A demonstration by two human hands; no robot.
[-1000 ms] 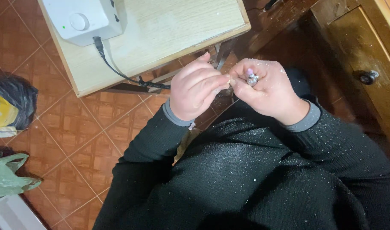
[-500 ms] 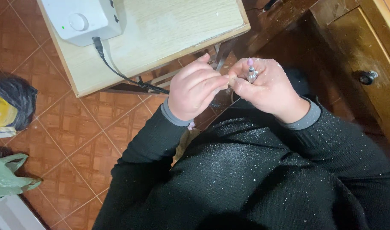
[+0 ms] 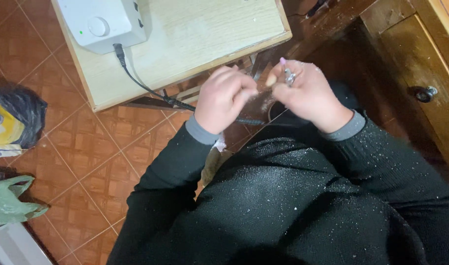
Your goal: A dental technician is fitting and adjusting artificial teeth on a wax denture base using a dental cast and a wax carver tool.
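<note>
Head view. I see both hands raised close together above the lap, just in front of the near edge of the bench (image 3: 185, 44). The right hand (image 3: 310, 95) pinches a small slim tool (image 3: 288, 74) between thumb and fingers; its grip is pressed together on the tool. The metallic part shows near the knuckles, with a pinkish tip above. I cannot make out what kind of tool it is.

The left hand (image 3: 224, 98) is curled, fingers bent toward the right hand. Its grip looks pressed together, but whether it pinches anything I cannot tell.

Handling, my judgement: the tool looks light, stiff and thin, probably smooth where it is metal, so easy to let slip. Best held at mid-shaft, as now.

Orientation: the long axis runs roughly upright in frame, tilted slightly, tip pointing away from the body toward the bench.

A white device (image 3: 104, 22) sits on the bench, with a dark cable (image 3: 136, 81) trailing off the edge toward the hands. Fine white dust speckles the black sweater (image 3: 283, 206).
</note>
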